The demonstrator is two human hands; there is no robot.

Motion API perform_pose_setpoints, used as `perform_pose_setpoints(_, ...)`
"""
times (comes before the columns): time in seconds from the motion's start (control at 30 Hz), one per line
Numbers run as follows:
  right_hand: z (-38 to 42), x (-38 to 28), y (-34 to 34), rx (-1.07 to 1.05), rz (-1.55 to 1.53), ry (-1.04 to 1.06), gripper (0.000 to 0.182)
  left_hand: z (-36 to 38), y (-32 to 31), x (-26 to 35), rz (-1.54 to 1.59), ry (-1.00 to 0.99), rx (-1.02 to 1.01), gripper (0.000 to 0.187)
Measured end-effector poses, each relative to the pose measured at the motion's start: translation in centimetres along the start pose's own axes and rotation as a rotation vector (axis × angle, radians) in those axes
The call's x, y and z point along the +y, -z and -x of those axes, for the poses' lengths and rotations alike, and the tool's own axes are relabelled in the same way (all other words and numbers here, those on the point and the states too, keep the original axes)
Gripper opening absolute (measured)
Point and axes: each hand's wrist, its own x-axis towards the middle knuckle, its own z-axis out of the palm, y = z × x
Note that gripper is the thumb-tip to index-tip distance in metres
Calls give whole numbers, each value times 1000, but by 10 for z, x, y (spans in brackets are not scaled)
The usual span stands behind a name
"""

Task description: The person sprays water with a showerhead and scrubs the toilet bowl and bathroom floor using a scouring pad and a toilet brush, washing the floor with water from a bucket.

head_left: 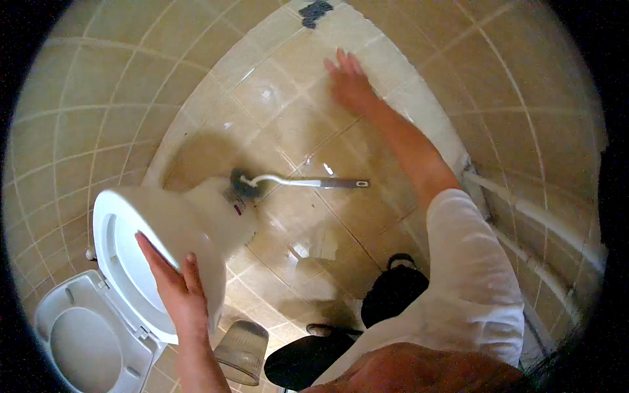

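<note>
My left hand (177, 285) rests on the rim of a white toilet bowl (203, 216), its fingers stretched out and the thumb apart. The raised toilet seat and lid (49, 314) lean away at the lower left. My right hand (350, 84) reaches out over the tiled floor, fingers spread and slightly blurred, holding nothing. Between the two hands, a toilet brush (304, 182) with a white and grey handle lies across the floor. Its dark bristle head touches or sits right beside the toilet's base. Nearest to my right hand is a dark grey clump (315, 12) on the pale ledge.
A ribbed translucent bin (242, 350) stands near the toilet, close to my feet. Pipes (537, 213) run along the right wall. The floor (288, 131) looks wet, with shiny patches. Tiled walls (131, 85) close in on both sides.
</note>
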Motion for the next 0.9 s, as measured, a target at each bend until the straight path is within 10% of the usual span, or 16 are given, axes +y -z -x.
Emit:
perform_pose_setpoints(0.17, -101, 22, -23, 169, 112, -121, 61, -1, 5, -2, -38, 2, -50, 72)
perform_pose_setpoints(0.4, -146, 24, -17, -420, -31, -363, 70, -5, 6, 0, -5, 84, -81, 69)
perform_pose_setpoints(0.7, -141, -46, 2, 477, 62, 83, 32, -1, 7, -1, -73, 93, -62, 76)
perform_pose_setpoints(0.77, -165, -25, 0, -371, -63, -361, 69, -1, 8, -3, -97, 86, -63, 77)
perform_pose_setpoints(0.9, -160, -12, -48, -249, -7, -145, 68, -2, 7, -2, -44, 72, -100, 71)
